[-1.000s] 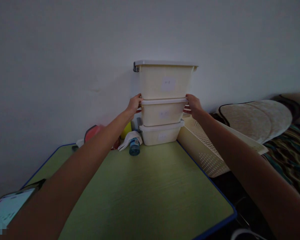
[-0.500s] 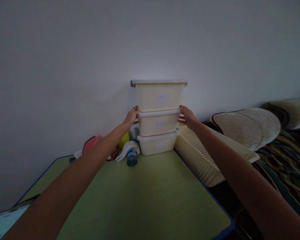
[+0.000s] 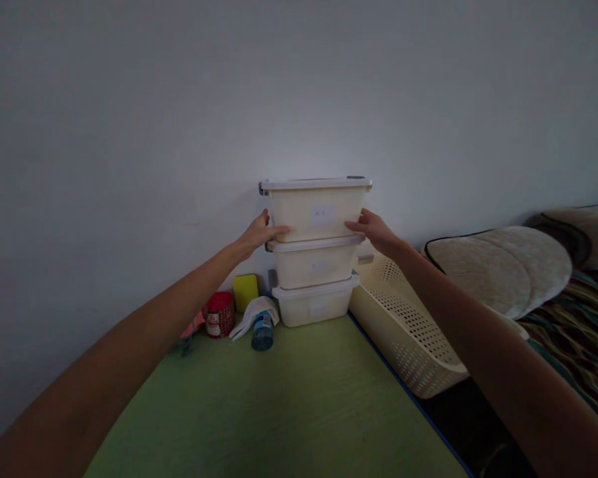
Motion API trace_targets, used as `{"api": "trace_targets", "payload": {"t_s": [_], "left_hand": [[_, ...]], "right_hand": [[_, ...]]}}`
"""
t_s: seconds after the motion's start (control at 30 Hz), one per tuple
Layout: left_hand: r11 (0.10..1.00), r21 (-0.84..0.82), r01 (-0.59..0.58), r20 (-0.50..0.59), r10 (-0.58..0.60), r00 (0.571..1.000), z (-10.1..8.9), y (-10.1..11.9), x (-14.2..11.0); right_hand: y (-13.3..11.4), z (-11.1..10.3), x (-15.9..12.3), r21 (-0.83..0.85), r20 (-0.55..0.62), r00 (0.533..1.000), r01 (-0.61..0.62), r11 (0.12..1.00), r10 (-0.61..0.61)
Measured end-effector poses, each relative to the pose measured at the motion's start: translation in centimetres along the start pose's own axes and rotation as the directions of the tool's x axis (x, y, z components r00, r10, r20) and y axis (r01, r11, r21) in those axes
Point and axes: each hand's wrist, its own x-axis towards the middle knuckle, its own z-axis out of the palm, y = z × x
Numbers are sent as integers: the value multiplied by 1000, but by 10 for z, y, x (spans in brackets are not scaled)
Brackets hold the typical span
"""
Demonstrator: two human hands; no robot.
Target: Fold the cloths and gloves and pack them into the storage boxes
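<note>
Three cream lidded storage boxes stand in a stack against the wall. My left hand [image 3: 258, 234] holds the lower left side of the top storage box [image 3: 292, 209], its thumb pressed on the front face. On the opposite side my right hand [image 3: 377, 234] grips the same box, thumb also on the front. Beneath it sit the middle storage box [image 3: 292, 267] and the bottom storage box [image 3: 295, 307]. Each box has a pale label on its front. Most of the fingers behind the top box's sides are hidden.
Left of the stack on the green table [image 3: 279, 411] are a blue bottle [image 3: 262, 332], a white cloth [image 3: 252, 312], a red basket-like container [image 3: 220, 315] and a yellow object [image 3: 245, 292]. A cream perforated basket [image 3: 413, 332] lies right of the table, near a cushion [image 3: 498, 265].
My hands have shifted from the middle box's upper sides to the top box, thumbs now on its front. The view has tilted, so the stack sits lower in the picture.
</note>
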Motion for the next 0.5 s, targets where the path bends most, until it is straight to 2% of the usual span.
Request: {"api": "trace_targets", "payload": {"t_s": [0.1,0.27,0.5], "left_hand": [[1000,20,12,18,-13,1000,6,4,1],[1000,25,12,-2,-12,1000,14,10,1],[996,24,-81,-35,82,996,12,36,-8]], "right_hand": [[3,2,1,-38,11,1000,25,999,-25],[9,2,7,-107,-57,995,72,992,-78],[-18,-5,0,-121,-92,978,176,977,-187]]}}
